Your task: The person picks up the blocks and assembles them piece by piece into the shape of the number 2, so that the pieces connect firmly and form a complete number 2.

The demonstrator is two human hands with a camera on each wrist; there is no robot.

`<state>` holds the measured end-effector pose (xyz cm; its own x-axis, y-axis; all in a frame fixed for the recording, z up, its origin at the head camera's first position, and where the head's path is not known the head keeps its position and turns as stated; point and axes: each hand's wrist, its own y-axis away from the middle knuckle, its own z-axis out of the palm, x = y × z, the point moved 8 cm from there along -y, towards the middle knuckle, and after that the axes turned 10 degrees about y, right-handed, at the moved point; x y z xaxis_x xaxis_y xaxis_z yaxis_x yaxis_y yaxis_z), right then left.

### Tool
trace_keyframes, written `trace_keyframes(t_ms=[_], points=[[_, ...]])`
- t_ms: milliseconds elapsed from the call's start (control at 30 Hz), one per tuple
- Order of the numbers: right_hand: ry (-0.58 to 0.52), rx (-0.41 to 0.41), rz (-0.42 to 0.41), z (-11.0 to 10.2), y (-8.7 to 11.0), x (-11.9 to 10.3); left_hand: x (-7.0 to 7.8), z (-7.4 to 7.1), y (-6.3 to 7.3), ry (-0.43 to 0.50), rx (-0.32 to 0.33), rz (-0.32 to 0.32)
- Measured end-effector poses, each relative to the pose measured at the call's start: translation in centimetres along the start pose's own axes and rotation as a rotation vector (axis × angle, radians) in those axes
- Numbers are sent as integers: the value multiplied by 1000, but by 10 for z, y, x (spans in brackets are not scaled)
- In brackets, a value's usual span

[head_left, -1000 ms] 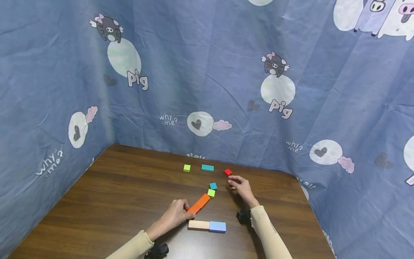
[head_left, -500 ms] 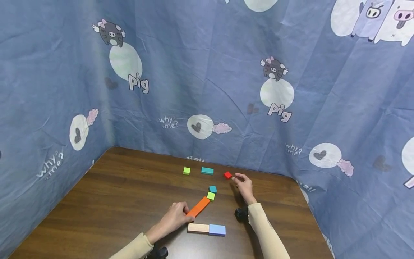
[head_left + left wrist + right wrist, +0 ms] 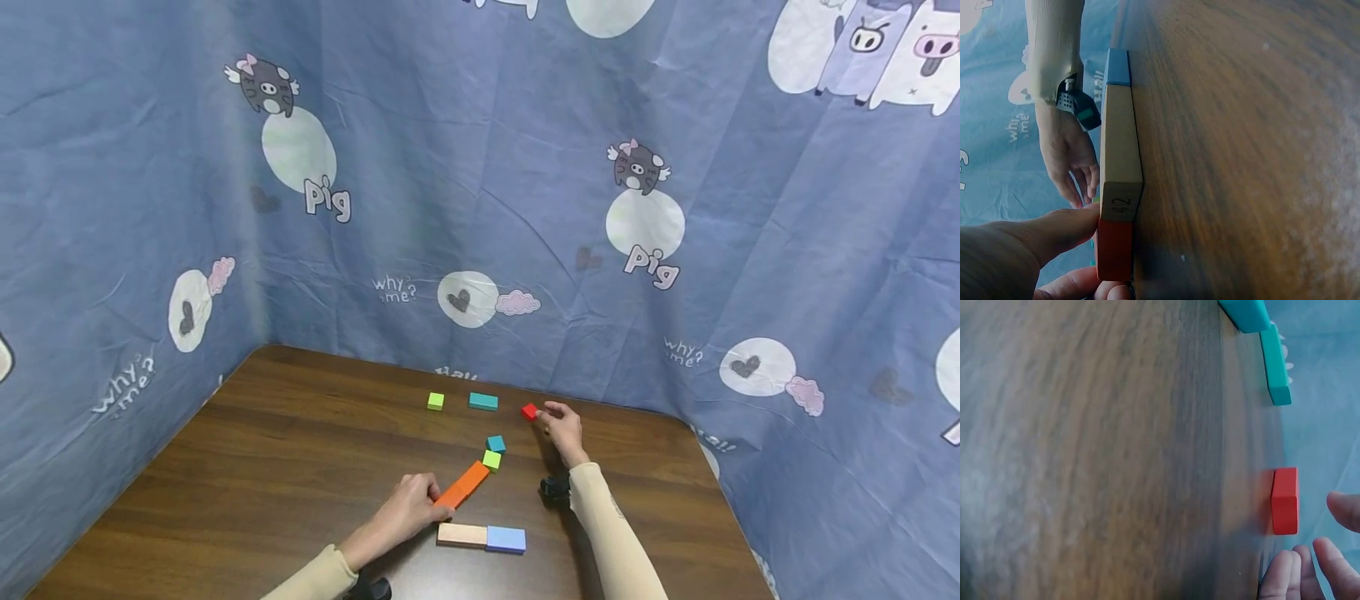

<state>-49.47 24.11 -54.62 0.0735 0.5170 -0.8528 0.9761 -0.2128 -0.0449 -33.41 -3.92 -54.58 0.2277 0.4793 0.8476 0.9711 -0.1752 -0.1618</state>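
Observation:
In the head view my left hand pinches the near end of a row of orange blocks between thumb and fingers; the left wrist view shows the held block from its end. At the row's far end sit a lime block and a teal block. My right hand is just to the right of a small red block. In the right wrist view its thumb and fingers are spread apart, and the red block lies flat on the table beyond them.
A natural wood block and a blue block lie end to end near the left hand. Farther back are a lime block and a long teal block. A patterned blue curtain hangs behind the brown table.
My right hand has shifted from the near side of the red block round to its right side. The left hand keeps its hold on the orange block. The head view has tilted up slightly.

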Motion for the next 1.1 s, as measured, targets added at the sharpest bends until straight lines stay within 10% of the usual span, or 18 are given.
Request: trace_keyframes(t_ms=[1100], points=[[157, 15, 18, 10, -8, 6, 1, -1, 0, -14, -5, 6]])
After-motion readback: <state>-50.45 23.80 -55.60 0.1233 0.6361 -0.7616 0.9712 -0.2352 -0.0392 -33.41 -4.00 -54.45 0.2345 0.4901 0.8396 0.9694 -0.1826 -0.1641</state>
